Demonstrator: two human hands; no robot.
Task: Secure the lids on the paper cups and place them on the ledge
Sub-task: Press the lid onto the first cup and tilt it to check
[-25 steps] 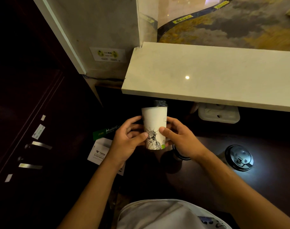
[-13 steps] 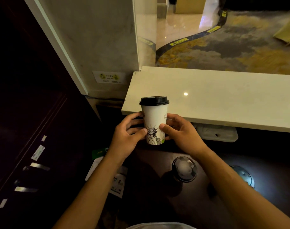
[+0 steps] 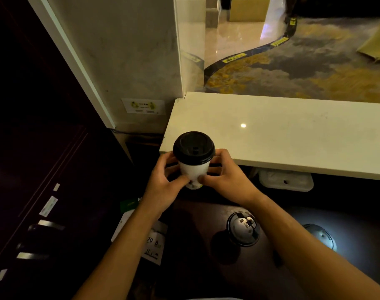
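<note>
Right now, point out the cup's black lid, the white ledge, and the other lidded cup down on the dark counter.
black lid [image 3: 193,147], head view, its flat top.
white ledge [image 3: 282,135], head view, bare top surface.
other lidded cup [image 3: 243,229], head view, its lid.

Lidded cup [image 3: 193,163] between both hands, before ledge [image 3: 271,135] corner.

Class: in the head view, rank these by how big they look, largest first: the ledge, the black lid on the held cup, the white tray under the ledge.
1. Ledge, far the largest.
2 and 3. Tray and black lid: alike in apparent size; the tray is partly hidden and the lid is nearer the camera, so no ranking.
</note>
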